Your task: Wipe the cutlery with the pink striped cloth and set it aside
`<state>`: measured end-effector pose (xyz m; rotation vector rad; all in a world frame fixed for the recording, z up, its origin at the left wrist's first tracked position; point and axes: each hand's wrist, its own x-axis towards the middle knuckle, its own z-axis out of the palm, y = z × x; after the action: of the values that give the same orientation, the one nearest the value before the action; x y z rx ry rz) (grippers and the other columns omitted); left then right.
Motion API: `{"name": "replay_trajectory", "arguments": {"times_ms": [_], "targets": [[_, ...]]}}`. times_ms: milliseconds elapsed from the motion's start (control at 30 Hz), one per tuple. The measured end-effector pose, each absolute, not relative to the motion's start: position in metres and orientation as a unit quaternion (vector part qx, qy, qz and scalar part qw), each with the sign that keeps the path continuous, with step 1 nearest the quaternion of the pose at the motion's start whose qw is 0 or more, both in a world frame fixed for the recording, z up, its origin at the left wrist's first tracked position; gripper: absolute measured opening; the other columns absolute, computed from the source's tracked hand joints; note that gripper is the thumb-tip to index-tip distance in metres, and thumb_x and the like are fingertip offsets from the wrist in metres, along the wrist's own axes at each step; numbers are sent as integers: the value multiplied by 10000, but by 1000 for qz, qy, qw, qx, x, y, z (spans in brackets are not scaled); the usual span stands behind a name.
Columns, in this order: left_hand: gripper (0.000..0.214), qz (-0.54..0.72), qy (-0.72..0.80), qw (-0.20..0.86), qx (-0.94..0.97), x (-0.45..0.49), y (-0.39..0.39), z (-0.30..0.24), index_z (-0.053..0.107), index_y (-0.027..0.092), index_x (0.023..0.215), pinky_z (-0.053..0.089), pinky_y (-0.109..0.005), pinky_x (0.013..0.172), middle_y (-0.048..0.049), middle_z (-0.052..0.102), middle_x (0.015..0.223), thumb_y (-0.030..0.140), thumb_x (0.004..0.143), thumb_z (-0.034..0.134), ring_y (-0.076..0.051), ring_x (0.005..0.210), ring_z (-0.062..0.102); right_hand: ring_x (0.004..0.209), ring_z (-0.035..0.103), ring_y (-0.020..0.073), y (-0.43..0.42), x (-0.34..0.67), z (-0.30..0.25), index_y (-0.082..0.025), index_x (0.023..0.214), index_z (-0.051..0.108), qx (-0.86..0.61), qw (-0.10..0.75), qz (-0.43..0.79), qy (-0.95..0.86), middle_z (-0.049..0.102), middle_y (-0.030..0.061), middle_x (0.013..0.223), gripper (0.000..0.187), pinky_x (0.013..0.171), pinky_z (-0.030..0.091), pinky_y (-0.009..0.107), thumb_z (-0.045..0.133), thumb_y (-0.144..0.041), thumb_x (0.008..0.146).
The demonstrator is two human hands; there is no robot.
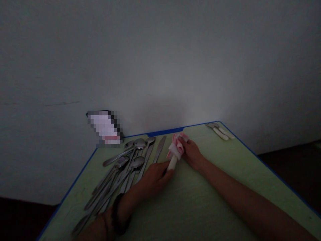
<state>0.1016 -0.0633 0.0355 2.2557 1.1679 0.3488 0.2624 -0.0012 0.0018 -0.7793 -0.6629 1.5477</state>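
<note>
Dim wall (160, 60) behind a green table (200, 201); over its middle, the left hand (155, 175) grips a utensil (172, 164), the right hand (192, 153) pinching cloth (177, 149) round it, unfinished, I'd judge. White-handled pair (221, 133) set apart, far right; left heap (137, 163) seemingly waiting.

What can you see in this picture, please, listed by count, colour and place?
Wall: one, grey, behind the table
Table: one, green with blue edging, under the cutlery
Device: one, dark frame, light blurred screen, far left corner
Spoons: at least five, silver, overlapping on the left; exact count unclear
Knife: one, silver, right of the spoons
White-handled cutlery: two, silver ends, far right corner
Held handle: one, white, in the left hand; its far end hidden by cloth
Cloth: one, pink and white, in the right hand
Bracelet: one, black, left wrist
Left hand: one, bare, centre
Right hand: one, bare, right of centre
</note>
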Motion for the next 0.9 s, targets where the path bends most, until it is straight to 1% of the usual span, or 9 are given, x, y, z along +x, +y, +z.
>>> {"name": "replay_trajectory", "arguments": {"times_ms": [133,233,333,433,533,600,700,800,900], "targets": [[321,113,425,259,860,102,-63,35,538,166,797,392,-249,601,-31,615,756,359,916,311,-159,663,553,587,500,93,0,263,2,-179,784,626,-335,604,665,-285,602,-39,646,248,595,387,235,735,-336,627],[340,115,433,248,859,103,-64,35,544,166,868,399,-256,618,-45,632,798,381,932,289,-167,687,573,603,517,92,2,264,1,-182,807,627,-312,603,684,-267,618,-35,676,246,611,409,229,744,-301,626],[360,118,443,248,854,104,-65,35,538,173,940,403,-255,621,-52,643,836,403,944,261,-171,709,584,637,546,104,2,264,1,-168,775,625,-296,589,713,-239,626,-21,689,222,646,440,237,748,-278,627],[357,111,445,248,854,103,-64,32,537,180,905,397,-251,605,-46,641,796,410,944,267,-166,681,579,639,564,119,-1,259,0,-158,754,627,-293,571,735,-221,633,0,684,207,647,453,250,730,-309,655],[368,114,457,244,848,104,-64,27,528,179,841,380,-246,577,-40,630,746,409,945,261,-158,636,561,634,576,131,-3,256,-2,-154,779,634,-285,559,743,-231,639,12,682,232,635,450,263,703,-357,689],[375,115,473,241,839,105,-64,25,524,175,813,366,-245,558,-36,616,713,406,945,259,-153,605,545,648,586,137,-4,255,-2,-148,796,637,-280,554,745,-245,641,15,685,249,646,448,266,702,-364,690],[385,119,492,240,828,107,-64,25,519,170,782,353,-244,546,-26,591,671,410,940,262,-148,583,525,648,582,132,-3,256,-4,-138,773,628,-282,551,746,-247,637,12,683,258,663,448,267,719,-356,669],[381,130,475,257,831,105,-64,30,518,167,773,349,-236,549,-10,565,662,405,936,270,-136,587,511,612,553,111,-1,257,-6,-136,748,618,-292,570,729,-243,619,-6,656,253,649,441,257,735,-332,641],[364,133,431,289,844,100,-62,34,505,165,734,327,-219,525,17,513,626,392,926,295,-116,567,474,611,535,97,2,260,-6,-143,758,617,-304,615,689,-234,618,-16,677,257,643,438,240,740,-324,622]]}}
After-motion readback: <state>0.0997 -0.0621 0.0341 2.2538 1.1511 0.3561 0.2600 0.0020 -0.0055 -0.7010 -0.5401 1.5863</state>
